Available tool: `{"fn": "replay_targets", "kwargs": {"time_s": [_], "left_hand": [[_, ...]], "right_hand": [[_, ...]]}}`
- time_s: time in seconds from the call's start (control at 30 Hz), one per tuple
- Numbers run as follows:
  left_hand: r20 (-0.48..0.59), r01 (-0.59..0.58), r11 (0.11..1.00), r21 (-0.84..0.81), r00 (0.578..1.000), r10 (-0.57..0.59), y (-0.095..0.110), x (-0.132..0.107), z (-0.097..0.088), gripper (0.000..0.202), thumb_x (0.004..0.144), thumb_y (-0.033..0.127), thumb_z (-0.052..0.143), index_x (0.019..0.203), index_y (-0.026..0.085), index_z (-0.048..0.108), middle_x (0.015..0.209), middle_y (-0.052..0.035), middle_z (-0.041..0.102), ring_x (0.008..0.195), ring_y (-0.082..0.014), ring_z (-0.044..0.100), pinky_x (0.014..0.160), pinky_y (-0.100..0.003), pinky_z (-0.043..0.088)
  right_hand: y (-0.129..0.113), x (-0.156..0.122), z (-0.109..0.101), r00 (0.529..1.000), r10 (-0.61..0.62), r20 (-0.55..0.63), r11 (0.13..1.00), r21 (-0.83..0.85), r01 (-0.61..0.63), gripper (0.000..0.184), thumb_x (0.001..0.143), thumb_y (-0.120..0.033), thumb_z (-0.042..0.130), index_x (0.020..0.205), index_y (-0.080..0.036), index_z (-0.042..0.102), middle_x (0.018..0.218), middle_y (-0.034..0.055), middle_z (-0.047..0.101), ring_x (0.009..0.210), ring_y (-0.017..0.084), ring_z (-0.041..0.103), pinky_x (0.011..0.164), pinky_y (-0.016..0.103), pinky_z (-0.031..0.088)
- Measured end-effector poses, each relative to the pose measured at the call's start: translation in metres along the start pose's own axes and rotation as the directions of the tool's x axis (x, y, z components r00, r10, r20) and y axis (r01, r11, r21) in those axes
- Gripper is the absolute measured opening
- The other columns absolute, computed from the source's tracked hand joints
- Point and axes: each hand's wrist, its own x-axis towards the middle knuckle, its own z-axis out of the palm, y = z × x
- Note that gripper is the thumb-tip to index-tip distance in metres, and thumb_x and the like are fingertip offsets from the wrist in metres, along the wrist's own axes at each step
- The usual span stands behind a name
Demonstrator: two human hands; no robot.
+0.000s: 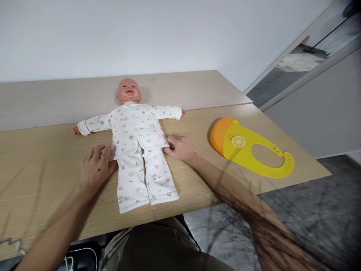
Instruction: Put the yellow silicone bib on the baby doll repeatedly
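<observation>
A baby doll (129, 91) lies on its back with both arms stretched out to the sides. It wears a white printed baby shirt (132, 128) and matching trousers (132, 178), whose legs end near the table's front edge. At the shirt's lower left corner, my left hand (97, 165) pinches the hem between thumb and fingers. My right hand (179, 147) has its fingers curled closed on the hem's lower right corner. The shirt front overlaps in the middle and covers the trousers' waist. The doll's feet do not show.
A yellow silicone bib (248, 146) with an orange pocket lies right of my right forearm on the wooden table (56, 150). A pale board (180, 84) runs along the white wall behind. Below the front edge are my legs and a black object with a white cable.
</observation>
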Motion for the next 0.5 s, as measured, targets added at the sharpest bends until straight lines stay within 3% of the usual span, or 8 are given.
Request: {"fn": "replay_targets", "kwargs": {"time_s": [0.1,0.2,0.5], "left_hand": [[-0.076,-0.097,0.994,-0.044,0.993,0.094,0.001,-0.002,0.004,0.024,0.094,0.026,0.062,0.116,0.023,0.072,0.123,-0.0157,0.071,0.110,-0.0346,0.068,0.084,-0.043,0.052],[-0.149,-0.208,0.978,-0.024,0.968,0.202,0.002,-0.004,0.008,0.021,0.097,0.021,0.061,0.114,0.023,0.072,0.116,-0.0143,0.073,0.105,-0.0313,0.069,0.082,-0.040,0.052],[-0.423,-0.355,0.934,0.044,0.840,0.340,-0.006,-0.002,0.013,0.016,0.090,0.008,0.067,0.101,0.020,0.069,0.097,-0.0077,0.072,0.081,-0.0228,0.066,0.067,-0.032,0.044]], "right_hand": [[-0.001,-0.002,0.000,0.998,-0.042,-0.050,0.999,0.025,0.043,0.017,0.085,-0.031,0.063,0.073,-0.020,0.057,0.069,0.0032,0.066,0.064,0.016,0.055,0.062,0.030,0.029],[-0.003,-0.003,0.002,0.990,-0.108,-0.087,0.993,0.045,0.112,0.018,0.086,-0.027,0.060,0.071,-0.020,0.054,0.065,0.0015,0.061,0.061,0.015,0.050,0.062,0.029,0.029],[0.005,-0.001,0.014,0.987,-0.110,-0.121,0.989,0.090,0.121,0.021,0.088,-0.022,0.063,0.073,-0.021,0.048,0.064,-0.0007,0.054,0.062,0.014,0.045,0.063,0.028,0.030]]}}
